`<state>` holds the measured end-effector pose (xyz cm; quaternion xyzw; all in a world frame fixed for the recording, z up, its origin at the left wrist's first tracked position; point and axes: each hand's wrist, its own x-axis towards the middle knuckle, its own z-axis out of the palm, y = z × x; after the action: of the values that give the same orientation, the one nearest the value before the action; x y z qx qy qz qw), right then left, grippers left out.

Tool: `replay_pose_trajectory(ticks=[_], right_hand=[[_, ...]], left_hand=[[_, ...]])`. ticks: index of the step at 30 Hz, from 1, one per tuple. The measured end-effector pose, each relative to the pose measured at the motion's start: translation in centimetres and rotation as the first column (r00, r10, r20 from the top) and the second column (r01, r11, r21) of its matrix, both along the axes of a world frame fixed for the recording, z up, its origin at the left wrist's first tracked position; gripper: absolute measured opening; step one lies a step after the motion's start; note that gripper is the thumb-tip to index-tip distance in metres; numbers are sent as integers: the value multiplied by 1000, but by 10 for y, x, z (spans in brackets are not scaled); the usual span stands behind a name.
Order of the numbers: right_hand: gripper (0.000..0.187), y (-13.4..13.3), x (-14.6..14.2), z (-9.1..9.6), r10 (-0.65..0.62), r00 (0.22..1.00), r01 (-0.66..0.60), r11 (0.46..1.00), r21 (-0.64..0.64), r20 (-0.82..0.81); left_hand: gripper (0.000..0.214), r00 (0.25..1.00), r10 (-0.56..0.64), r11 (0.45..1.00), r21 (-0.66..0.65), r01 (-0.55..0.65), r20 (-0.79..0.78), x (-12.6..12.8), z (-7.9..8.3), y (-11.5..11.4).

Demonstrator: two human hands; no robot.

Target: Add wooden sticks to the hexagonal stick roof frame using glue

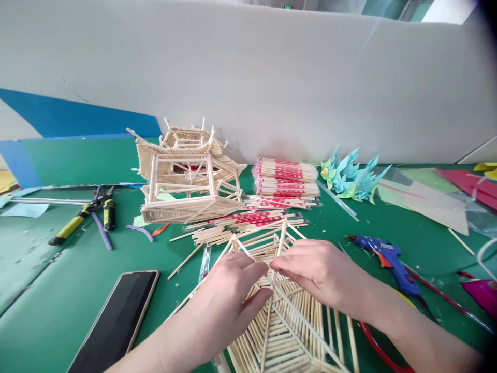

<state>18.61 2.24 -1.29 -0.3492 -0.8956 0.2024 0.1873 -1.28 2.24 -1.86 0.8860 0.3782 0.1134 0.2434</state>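
Head view: left hand [233, 285] partly hides stick frame [287, 327]; grip unclear.

Near end of stick frame [287, 330] cut by bottom edge; we can't see it. Left hand [236, 282] and right hand [324, 272] hide some middle sticks; we can't tell what they pinch. Phone [116, 318] and red loop [382, 352] run off bottom. Pink thing [481, 296] chopped at right. Green sign [288, 7] too tiny for us to read.
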Motion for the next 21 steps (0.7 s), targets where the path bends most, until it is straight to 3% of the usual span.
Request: replay_pose_trajectory(ticks=[21], right_hand=[[21, 2, -1, 1, 0, 1000, 0, 1000, 5, -7]], left_hand=[[12, 1000, -6, 1000, -2, 6, 10, 1, -2, 1]])
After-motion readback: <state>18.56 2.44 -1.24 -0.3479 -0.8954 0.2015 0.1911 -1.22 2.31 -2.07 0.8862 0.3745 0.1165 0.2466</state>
